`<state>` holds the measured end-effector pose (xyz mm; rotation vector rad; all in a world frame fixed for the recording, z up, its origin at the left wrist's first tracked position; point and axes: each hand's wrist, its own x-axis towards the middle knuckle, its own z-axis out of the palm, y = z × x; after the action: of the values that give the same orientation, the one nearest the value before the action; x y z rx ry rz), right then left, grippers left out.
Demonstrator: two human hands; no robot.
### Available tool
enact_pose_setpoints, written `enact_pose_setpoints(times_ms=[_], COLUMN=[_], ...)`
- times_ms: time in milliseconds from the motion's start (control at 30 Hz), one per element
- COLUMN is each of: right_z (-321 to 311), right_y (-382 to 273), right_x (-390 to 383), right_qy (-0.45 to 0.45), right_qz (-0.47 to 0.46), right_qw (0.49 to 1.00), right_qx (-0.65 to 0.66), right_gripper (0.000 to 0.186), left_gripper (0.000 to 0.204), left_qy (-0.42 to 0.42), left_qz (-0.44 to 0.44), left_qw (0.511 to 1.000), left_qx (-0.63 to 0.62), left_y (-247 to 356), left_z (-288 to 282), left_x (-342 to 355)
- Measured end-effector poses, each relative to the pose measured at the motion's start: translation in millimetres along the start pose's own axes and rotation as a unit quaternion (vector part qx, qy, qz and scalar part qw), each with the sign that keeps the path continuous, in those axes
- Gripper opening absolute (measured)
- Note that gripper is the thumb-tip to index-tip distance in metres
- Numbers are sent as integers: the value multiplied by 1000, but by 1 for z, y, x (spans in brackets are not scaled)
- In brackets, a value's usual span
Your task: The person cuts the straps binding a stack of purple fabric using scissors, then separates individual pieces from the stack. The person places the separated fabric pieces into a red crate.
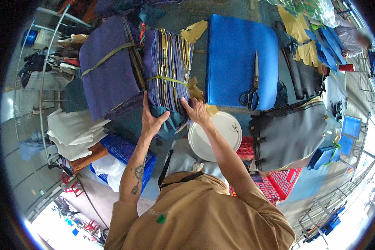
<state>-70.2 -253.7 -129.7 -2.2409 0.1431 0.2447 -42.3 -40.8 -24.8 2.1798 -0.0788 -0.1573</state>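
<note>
Bundle of purple and yellow-edged sheets, set on the worktop between a purple stack and a blue stack, with layer edges facing up. Grasped at the near end from both sides by the hands: left hand with fingers along the left side and thumb over teal cloth, right hand with thumb on the layer edges and fingers against the right side, fingertips partly hidden. Cinched across the middle by a yellow-green tie.

Just beside on the left, the purple stack, bound with an olive strap. Near the right forearm, a round white lid. To the right, the blue stack, with black-handled scissors resting on top, blades pointing away. At the bundle's far right corner, yellowish scraps.

Farther out on the right, black sheets above a red basket, plus yellow sheets toward the far side. On the left, white sheets, a blue crate and a metal rack. At the far right, another person.
</note>
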Motion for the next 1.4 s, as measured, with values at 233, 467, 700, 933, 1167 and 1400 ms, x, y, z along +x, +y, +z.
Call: enact_pose_setpoints(times_ms=[233, 467, 700, 933, 1167, 1400], right_z=[-40, -25, -20, -73, -61, -53], right_y=[-15, -10, -25, -74, -72, -33], right_x=[26, 23, -7, -26, -31, -50], right_qy=[-120, -168, -75, -7, -55, 33], right_qz=[38, 142, 85, 144, 129, 107], right_qw=[976, 961, 973, 989, 990, 992], right_qx=[179, 168, 202, 40, -24, 57], right_gripper=[97, 111, 117, 100, 125, 108], left_gripper=[117, 116, 110, 102, 83, 96], left_qy=[-17, -34, -37, -132, -73, -102], left_qz=[-40, -61, -41, -163, -374, -219], left_qw=[999, 996, 990, 924, 853, 897], left_qx=[-23, -57, -128, -320, -357, -370], left_y=[6, 8, -5, -30, -88, -35], left_z=[-5, -16, -9, 6, 55, 48], left_x=[5, 4, 4, 18, 12, -2])
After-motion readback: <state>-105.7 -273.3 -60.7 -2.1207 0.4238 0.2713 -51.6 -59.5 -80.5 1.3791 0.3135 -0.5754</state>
